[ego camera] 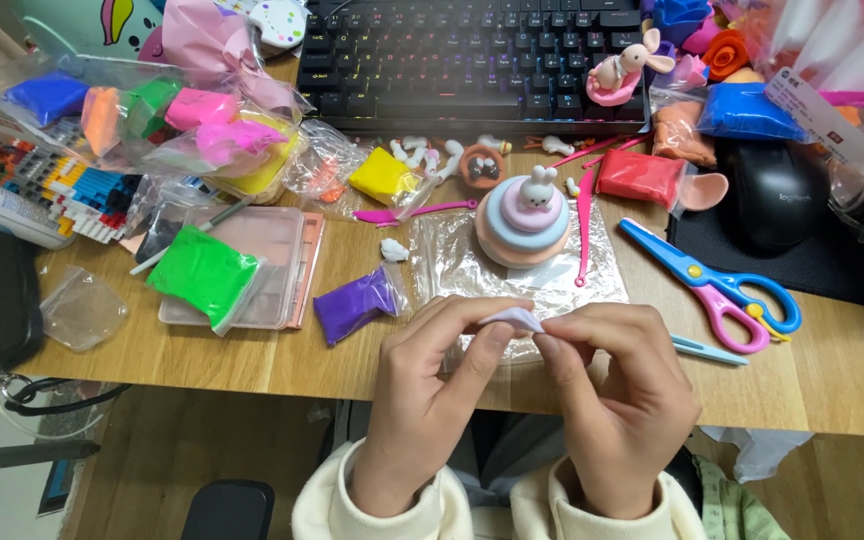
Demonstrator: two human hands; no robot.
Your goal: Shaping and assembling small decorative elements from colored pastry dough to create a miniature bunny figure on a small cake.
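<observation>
From the head camera, the left hand and the right hand meet just in front of the clay cake; both pinch one small white clay piece between thumb and fingertips, above the clear plastic sheet. The cake already has stacked tiers and a small rabbit on top; the white piece looks only half shaped and not yet attached. Right of the cake lie scissors; left of it, a purple clay bag.

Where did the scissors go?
The scissors lie on the table's right side, just right of the plastic sheet with the clay cake, beside the black mouse.
</observation>
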